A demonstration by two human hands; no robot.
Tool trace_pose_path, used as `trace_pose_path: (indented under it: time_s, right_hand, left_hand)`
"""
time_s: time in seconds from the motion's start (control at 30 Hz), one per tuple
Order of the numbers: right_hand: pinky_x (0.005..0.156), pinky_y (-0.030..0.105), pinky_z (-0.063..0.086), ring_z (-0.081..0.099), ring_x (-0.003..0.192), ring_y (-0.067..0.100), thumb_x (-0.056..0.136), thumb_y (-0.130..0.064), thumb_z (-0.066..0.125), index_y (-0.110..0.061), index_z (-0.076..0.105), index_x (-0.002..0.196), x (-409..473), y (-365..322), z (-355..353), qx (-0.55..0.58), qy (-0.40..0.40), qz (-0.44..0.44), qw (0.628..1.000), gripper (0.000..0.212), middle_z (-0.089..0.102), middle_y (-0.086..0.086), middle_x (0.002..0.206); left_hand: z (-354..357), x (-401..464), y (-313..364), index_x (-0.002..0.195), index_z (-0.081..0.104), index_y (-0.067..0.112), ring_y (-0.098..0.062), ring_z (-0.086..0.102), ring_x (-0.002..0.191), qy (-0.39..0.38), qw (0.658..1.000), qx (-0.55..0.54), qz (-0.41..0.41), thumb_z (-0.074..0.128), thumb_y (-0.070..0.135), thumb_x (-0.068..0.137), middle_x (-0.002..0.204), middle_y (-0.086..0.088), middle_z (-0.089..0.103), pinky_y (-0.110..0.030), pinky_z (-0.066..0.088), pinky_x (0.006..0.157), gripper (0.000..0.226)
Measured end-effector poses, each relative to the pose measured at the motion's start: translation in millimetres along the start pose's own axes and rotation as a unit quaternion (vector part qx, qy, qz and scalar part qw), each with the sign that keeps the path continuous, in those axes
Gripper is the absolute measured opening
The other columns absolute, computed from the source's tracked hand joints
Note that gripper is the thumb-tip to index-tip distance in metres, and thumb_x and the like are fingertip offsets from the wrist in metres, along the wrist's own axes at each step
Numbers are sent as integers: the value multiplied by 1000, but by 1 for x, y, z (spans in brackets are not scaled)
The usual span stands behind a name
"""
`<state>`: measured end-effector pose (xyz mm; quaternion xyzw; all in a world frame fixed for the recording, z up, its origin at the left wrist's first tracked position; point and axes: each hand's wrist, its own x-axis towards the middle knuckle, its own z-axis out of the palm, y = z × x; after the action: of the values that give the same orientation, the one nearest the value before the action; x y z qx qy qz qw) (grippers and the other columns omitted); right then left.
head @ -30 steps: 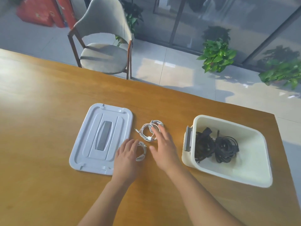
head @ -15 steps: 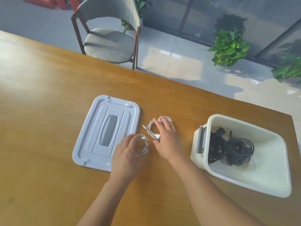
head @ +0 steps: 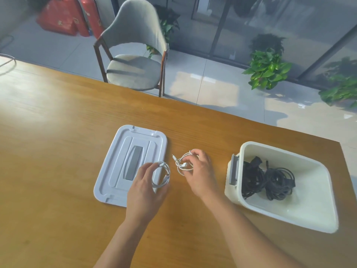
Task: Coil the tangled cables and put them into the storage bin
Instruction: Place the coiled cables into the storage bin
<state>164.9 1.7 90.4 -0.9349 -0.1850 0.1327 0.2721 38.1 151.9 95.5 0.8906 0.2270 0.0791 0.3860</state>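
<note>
- Already both sets of fingers are busy: the left hand (head: 144,187) curls its fingers (head: 145,168) round a small white coil (head: 161,176), which it holds just over the near right corner of the grey lid (head: 123,161).
- At about three o'clock from it, the right hand (head: 201,174) pinches a second white coil (head: 183,164) with curled fingers (head: 193,152); one plug end sticks out toward ten o'clock. Whether this coil is lifted clear of the desk (head: 58,132) or touching it I cannot tell.
- Further out at three o'clock stands the cream storage bin (head: 289,219), open, with a grey latch on its left end. Two black cable bundles (head: 268,180) lie side by side inside it, coiled, though the left one looks looser.
- My judgement of progress: the black cables are done, the two white ones look wound and in hand, and what is left is to carry both into the bin. No other loose cable shows on the desk, so this seems to be the last step of stowing. The lid lies apart from the bin, not yet fitted; the task does not ask for that.
- Writing: none can be read on the lid, bin or cables. The red objects (head: 63,18) on the floor at eleven o'clock carry pale marks, too blurred to make out.
</note>
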Motion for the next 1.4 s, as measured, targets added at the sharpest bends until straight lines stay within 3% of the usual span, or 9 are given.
trace_pose_path:
  time_s: [0.13,0.4,0.53,0.7,0.83,0.97,1.07,1.2,1.4]
  right_hand:
    - [96,19,39,49,125,11,96,-21,69,-20,76,98,-16,-2,-19,26,23,1,999,7,54,-8,133]
    - [87,25,44,57,110,9,91,-43,69,-30,70,99,-64,12,-25,-4,-72,26,997,15,58,-16,116]
    - [83,32,52,62,91,3,94,-49,69,-28,70,85,-81,22,-11,90,23,37,995,23,66,-16,95]
    - [104,27,44,51,123,8,97,-50,65,-30,68,127,-89,28,12,56,-7,4,998,36,55,-16,132]
    - [113,24,37,45,137,9,104,-53,49,-33,60,143,-85,18,21,104,63,16,993,45,50,-12,149]
    - [125,32,22,20,156,12,105,-56,25,-33,33,162,-71,3,33,34,-34,-5,999,62,21,-10,171]
    - [128,39,20,12,160,14,105,-55,17,-33,23,165,-62,-5,43,0,-71,-31,997,64,11,-9,174]
    - [126,40,28,22,157,16,102,-59,11,-35,33,162,-47,-14,50,19,-74,-21,997,69,21,-7,172]
    - [107,41,45,48,129,22,108,-44,47,-29,61,145,-17,-10,63,-15,-43,10,999,43,53,-1,144]
  left_hand:
    - [-1,2,18,136,58,31,-8,62,104,6,1000,-20,15,85,34,82,137,15,54,-32,55,72,60]
    - [9,-17,19,137,58,28,-13,62,111,-18,1000,0,12,86,35,82,137,12,54,-28,50,75,62]
    - [13,-34,6,136,57,33,-10,63,108,-26,1000,-3,-1,86,36,81,136,17,52,-26,49,72,62]
    - [11,-40,-6,136,59,33,-9,64,106,-19,1000,-10,-15,86,35,80,135,19,52,-28,49,71,62]
    - [4,-37,-14,136,59,32,-7,61,109,-5,999,-12,-30,87,35,80,137,18,53,-25,46,74,62]
    - [-4,-30,-22,138,59,28,-5,58,114,3,999,-10,-42,85,39,82,139,14,54,-23,45,78,63]
    - [-8,-26,-27,138,59,27,-5,58,117,8,999,-4,-47,84,40,83,138,14,54,-23,45,78,61]
    - [-11,-26,-36,137,60,25,-2,57,114,11,999,5,-50,83,43,84,139,14,54,-23,46,77,61]
    - [-11,-26,-43,139,58,28,-4,59,115,3,999,1,-54,83,40,85,141,16,52,-21,47,76,61]
